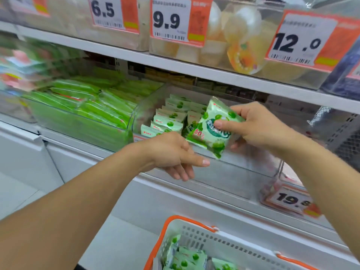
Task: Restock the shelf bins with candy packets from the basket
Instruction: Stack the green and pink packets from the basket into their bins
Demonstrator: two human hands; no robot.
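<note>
My right hand (pixel 257 126) grips a pale green candy packet (pixel 211 131) with green fruit printed on it, holding it tilted just over the front of a clear shelf bin (pixel 224 172). Inside that bin several matching packets (pixel 171 118) stand in rows on the left side. My left hand (pixel 175 154) hovers in front of the bin's front wall, fingers relaxed and holding nothing. Below, a white basket with orange handles (pixel 229 242) holds more green packets (pixel 187 258).
A neighbouring clear bin (pixel 83 121) to the left is packed with bright green packets. Price tags reading 6.5, 9.9 and 12.0 hang on the upper shelf (pixel 175 65); a 19.8 tag (pixel 290 199) sits lower right. A grey mesh panel (pixel 342 133) stands at right.
</note>
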